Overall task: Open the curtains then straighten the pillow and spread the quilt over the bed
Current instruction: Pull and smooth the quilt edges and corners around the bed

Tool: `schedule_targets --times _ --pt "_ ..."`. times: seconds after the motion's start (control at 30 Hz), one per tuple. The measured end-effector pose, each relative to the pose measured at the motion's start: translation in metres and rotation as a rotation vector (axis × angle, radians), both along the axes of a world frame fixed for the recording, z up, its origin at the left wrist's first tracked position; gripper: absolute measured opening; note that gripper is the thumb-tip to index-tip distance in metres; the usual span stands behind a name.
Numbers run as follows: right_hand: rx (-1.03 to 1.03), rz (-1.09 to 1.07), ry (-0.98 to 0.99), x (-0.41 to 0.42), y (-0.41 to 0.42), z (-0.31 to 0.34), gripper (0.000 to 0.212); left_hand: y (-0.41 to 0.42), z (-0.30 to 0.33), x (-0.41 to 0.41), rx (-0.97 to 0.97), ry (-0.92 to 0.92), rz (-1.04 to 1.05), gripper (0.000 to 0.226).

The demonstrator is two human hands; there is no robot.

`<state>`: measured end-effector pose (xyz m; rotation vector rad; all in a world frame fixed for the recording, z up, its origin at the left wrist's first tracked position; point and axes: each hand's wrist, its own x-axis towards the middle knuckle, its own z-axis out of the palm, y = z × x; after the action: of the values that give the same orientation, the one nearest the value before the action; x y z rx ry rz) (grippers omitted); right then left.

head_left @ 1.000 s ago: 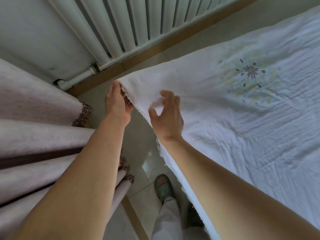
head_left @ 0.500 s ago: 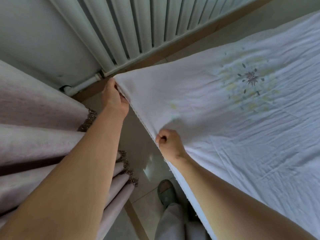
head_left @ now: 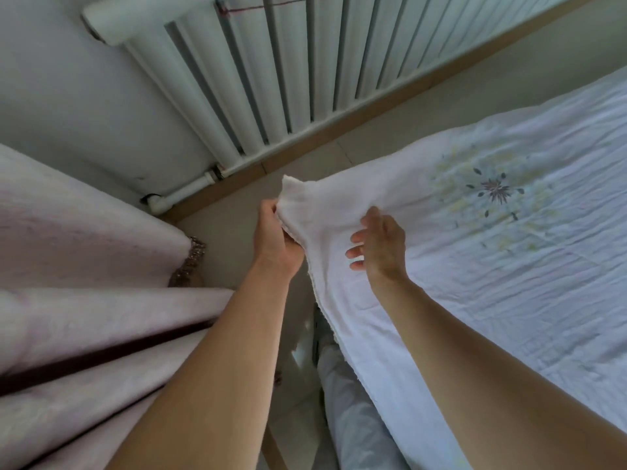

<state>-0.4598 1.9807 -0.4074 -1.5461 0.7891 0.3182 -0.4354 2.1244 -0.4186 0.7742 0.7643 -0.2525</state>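
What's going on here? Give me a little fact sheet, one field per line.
activity: spreading a white quilt over a bed
left hand: grips the quilt's corner
right hand: open, fingers spread, over the quilt near that corner
quilt pattern: flower motif
left side: pink curtain
behind: white radiator on the wall
below: person's trouser leg

Quilt (head_left: 475, 273): white, thin and wrinkled, with a faint yellow-green floral print around a dark star-shaped motif, spread flat across the right of the view. Near corner lifted and bunched, pinched up at the edge, narrow textured trim running along the near side. Curtains (head_left: 84, 293): pale pinkish, in heavy folds at the left, brown beaded fringe along the hem.
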Motion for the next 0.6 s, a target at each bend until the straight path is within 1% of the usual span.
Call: schedule_targets --times 0.03,0.07,0.1,0.13,0.17,0.2,0.23,0.3,0.37,0.43,0.47,0.53,0.6 --pt "0.045 -0.016 0.086 0.006 -0.003 0.004 0.044 -0.007 0.003 -0.003 0.029 -0.006 -0.068 0.033" --pt "0.079 -0.025 0.160 0.013 -0.005 0.008 0.055 -0.013 0.008 -0.004 0.098 0.007 -0.145 0.033" --pt "0.098 -0.043 0.212 0.019 -0.007 0.008 0.061 -0.019 0.012 -0.004 0.207 0.040 -0.238 0.032" --pt "0.096 -0.066 0.250 0.024 -0.008 0.008 0.059 -0.024 0.014 -0.002 0.296 0.059 -0.339 0.032" --pt "0.064 -0.080 0.261 0.028 -0.008 0.006 0.051 -0.029 0.018 0.000 0.370 0.075 -0.457 0.033" --pt "0.021 -0.090 0.255 0.030 -0.008 0.005 0.043 -0.031 0.021 0.002 0.400 0.087 -0.578 0.037" --pt "-0.010 -0.106 0.232 0.032 -0.009 0.003 0.041 -0.033 0.025 0.007 0.418 0.100 -0.698 0.047" --pt "-0.020 -0.131 0.214 0.034 -0.011 0.002 0.040 -0.034 0.024 0.020 0.403 0.133 -0.851 0.067" --pt "-0.012 -0.100 0.225 0.033 -0.016 0.005 0.026 -0.035 0.019 0.033 0.441 0.181 -0.946 0.079" --pt "0.013 -0.036 0.250 0.035 -0.023 0.005 0.010 -0.041 0.007 0.051 0.514 0.284 -1.003 0.103" --pt "0.024 0.004 0.266 0.034 -0.023 0.005 0.008 -0.044 0.000 0.056 0.527 0.321 -1.034 0.115" --pt "0.058 0.088 0.279 0.035 -0.028 0.005 0.008 -0.058 -0.005 0.070 0.488 0.356 -1.093 0.117" --pt "0.108 0.192 0.232 0.037 -0.033 0.006 0.007 -0.071 -0.008 0.083 0.462 0.419 -1.060 0.113"
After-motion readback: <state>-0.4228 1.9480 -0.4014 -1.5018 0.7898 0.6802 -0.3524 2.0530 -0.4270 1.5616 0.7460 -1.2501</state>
